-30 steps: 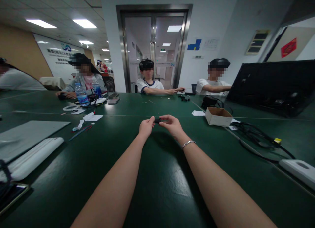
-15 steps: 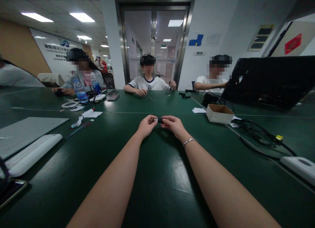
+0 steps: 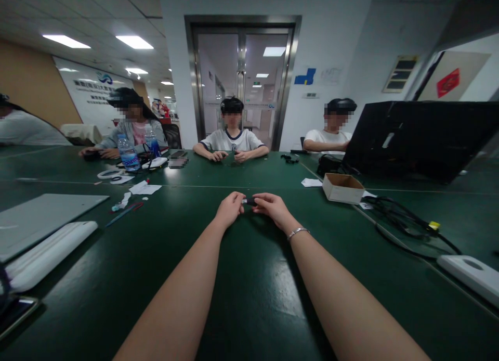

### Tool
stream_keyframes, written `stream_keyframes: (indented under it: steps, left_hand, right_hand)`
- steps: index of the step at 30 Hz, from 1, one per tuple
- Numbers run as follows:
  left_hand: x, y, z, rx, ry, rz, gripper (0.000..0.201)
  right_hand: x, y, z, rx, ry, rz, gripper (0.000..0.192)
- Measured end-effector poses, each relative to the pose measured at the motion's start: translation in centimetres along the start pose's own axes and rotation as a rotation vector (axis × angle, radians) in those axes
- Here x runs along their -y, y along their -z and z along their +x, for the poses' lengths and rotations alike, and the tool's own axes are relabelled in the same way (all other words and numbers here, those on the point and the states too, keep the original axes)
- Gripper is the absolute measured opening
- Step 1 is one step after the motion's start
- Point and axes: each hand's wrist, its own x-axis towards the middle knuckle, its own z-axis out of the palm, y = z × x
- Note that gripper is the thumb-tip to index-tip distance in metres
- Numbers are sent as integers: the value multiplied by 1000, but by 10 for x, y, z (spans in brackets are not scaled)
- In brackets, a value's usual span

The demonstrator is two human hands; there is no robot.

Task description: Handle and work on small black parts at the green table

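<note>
Nothing readable: wall sign (image 3: 93,90) and bottle label (image 3: 131,162) are too blurred.

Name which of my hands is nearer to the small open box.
Right. Your right hand is to the left of the small open box, apart from it; your left hand is farther left.

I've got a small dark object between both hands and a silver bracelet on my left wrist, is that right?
Not quite: the head view shows the silver bracelet on your right wrist, not the left. The small dark object is between your left hand and right hand.
</note>
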Motion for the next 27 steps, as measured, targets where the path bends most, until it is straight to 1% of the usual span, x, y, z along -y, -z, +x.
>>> stream_keyframes:
  steps: [2, 4, 7, 11, 14, 18, 22, 27]
  left_hand:
    - [2, 0, 1, -31, -46, 13, 25]
    - [3, -1, 1, -47, -62, -12, 25]
    - [3, -1, 1, -14, -36, -35, 25]
    - [2, 0, 1, -41, -54, -13, 25]
    - [1, 0, 1, -24, -6, -70, 23]
    - [-3, 0, 0, -105, -34, -65, 22]
    - [-6, 0, 0, -87, 6, -129, 21]
    - [-6, 0, 0, -112, -21, -134, 20]
  right_hand:
    - [1, -2, 0, -3, -4, 2, 13]
    - [2, -4, 0, -9, -1, 8, 12]
    - [4, -8, -1, 3, -2, 11, 11]
    - [5, -11, -3, 17, -18, 7, 12]
    - [6, -11, -4, 2, -23, 12, 12]
    - [7, -10, -5, -32, -36, 0, 13]
    - [8, -9, -6, -34, -29, 1, 13]
    - [8, -8, -6, -23, -28, -5, 12]
